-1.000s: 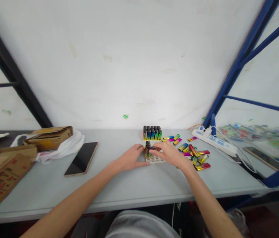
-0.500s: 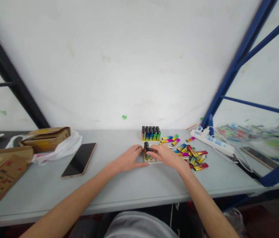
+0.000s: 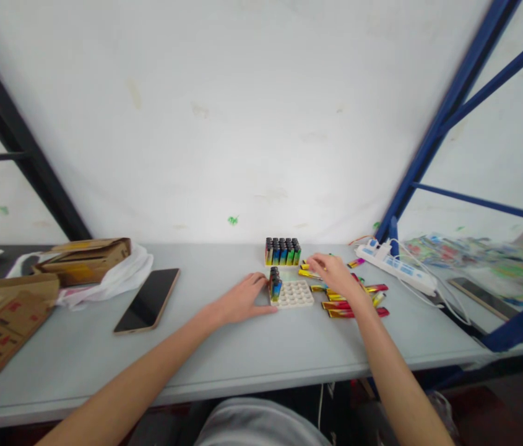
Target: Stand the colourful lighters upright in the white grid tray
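My left hand [image 3: 245, 298] holds the left end of a white tray with round holes [image 3: 297, 293], its thumb at the near corner and its fingers at the far one. A few lighters with black tops [image 3: 275, 286] stand upright in the tray's left end, beside my left fingers. My right hand [image 3: 333, 271] is beyond the tray's right side, fingers bent and apart over loose lighters [image 3: 309, 274]. It hides part of the pile of shiny multicoloured lighters [image 3: 358, 310] lying to the right of the tray.
Behind the tray stands a filled block of upright lighters [image 3: 283, 252]. A phone [image 3: 147, 301], a white plastic bag [image 3: 135, 266] and cardboard boxes [image 3: 13, 322] lie to the left. A power strip [image 3: 398, 267] with cables is on the right, near a blue frame [image 3: 432, 142].
My right hand has moved from the tray's left end to the loose lighters at the right, leaving a lighter upright in the tray. My left hand has stayed in place.
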A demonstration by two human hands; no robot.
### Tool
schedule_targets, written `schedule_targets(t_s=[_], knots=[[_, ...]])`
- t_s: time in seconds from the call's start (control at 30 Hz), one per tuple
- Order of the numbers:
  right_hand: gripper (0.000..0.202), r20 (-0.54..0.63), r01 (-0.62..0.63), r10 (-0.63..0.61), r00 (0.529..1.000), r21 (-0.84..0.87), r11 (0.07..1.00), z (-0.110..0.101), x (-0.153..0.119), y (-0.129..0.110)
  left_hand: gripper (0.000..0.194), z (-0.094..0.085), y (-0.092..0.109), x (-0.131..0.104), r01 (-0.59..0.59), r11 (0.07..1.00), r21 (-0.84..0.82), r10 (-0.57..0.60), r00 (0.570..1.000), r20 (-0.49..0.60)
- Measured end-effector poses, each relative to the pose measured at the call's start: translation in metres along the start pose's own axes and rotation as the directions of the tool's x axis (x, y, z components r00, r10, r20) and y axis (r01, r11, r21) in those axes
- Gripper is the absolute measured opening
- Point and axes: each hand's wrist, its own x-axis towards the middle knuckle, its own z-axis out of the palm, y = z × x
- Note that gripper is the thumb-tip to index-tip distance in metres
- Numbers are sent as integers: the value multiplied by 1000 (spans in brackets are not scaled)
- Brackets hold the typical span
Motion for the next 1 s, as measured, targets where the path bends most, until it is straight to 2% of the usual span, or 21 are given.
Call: schedule_targets(t_s=[0.07,0.17,0.33,0.47,0.6,0.77,0.87,1.0], knots=[[23,-66,-72,67,996,-88,993,-1,5,28,58,1,0,0,3,1000,-4,-3,1000,1],[29,-30,-69,64,998,-209,975,7,15,58,59,1,-1,0,8,1000,10,-8,1000,7],[33,142,43,-10,990,-232,972,19,30,72,59,1,0,1,14,999,41,-15,1000,24],[32,143,61,-28,989,-231,971,18,30,72,59,0,2,1,-1,1000,30,0,1000,12],[29,119,54,-37,992,-149,987,10,23,68,59,-1,2,1,1,1000,15,-2,1000,9],[33,-30,-17,16,999,-33,999,-7,11,55,61,0,0,0,5,1000,0,-5,1000,5],[40,-133,-84,103,986,148,985,-15,5,40,61,1,-1,0,-3,1000,0,3,1000,-5],[50,-202,-120,223,954,425,897,-17,-3,15,61,1,-1,-1,5,1000,4,-5,1000,7]])
